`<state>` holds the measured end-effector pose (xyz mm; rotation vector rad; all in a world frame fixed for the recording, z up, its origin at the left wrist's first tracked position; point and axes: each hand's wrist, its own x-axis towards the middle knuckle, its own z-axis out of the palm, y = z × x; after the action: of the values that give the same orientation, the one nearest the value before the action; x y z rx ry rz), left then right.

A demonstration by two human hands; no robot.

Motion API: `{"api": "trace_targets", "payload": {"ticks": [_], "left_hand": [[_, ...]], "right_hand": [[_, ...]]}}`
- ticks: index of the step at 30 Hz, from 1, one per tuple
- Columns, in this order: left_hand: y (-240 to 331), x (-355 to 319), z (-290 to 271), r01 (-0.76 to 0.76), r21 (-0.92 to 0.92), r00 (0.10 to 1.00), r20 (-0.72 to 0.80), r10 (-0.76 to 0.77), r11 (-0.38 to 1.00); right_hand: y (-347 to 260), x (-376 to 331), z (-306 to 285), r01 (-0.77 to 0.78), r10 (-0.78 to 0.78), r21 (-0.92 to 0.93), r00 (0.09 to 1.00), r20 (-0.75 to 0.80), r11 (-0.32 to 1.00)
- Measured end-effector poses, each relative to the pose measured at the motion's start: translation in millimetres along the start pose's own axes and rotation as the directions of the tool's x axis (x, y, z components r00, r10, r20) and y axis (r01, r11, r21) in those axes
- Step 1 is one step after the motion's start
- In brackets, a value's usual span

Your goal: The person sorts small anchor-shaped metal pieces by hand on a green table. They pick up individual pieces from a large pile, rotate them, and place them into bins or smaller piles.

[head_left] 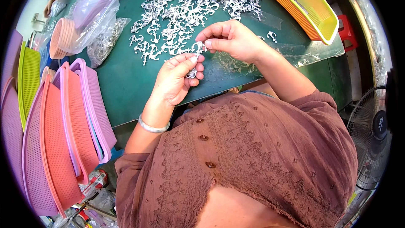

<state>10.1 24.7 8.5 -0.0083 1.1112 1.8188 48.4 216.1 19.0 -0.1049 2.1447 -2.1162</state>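
Small curved silver metal pieces point(179, 10) lie in a wide spread over the green table. My left hand point(174, 76) is closed on pieces of the same kind, one of them, a silver metal piece point(197, 48), standing up from between thumb and forefinger. Another bit of shiny metal point(191, 74) shows under its curled fingers. At the upright piece's top, my right hand point(230, 41) pinches with thumb and forefinger and touches it. Both hands are just above the table, near its front edge.
Stacked plastic baskets point(55, 143) in pink, purple and green stand at the left. A clear bag of metal parts point(107, 42) lies beside beige stacked bowls point(62, 38). A yellow-and-orange basket point(314, 29) sits far right, near a fan point(371, 131). Another person's hand point(48, 8) shows far left.
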Motion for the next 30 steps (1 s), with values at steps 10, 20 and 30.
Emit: {"api": "trace_targets", "payload": {"ticks": [10,20,30], "left_hand": [[-3.0,0.6,1.4,-0.105,0.082,0.989,-0.097,0.112,0.991],[-3.1,-1.8,-4.9,-0.128,-0.011,0.989,-0.073,0.127,0.992],[2.3,-6.9,-26.9,-0.191,-0.245,0.975,0.061,0.212,0.950]], "right_hand": [[1.2,-1.4,0.4,0.062,-0.064,-0.118,0.998,-0.013,0.991],[5.8,2.1,2.8,0.186,-0.180,-0.327,0.982,0.047,0.926],[27.0,4.6,10.6,0.215,-0.341,-0.858,0.939,0.050,0.467]]}}
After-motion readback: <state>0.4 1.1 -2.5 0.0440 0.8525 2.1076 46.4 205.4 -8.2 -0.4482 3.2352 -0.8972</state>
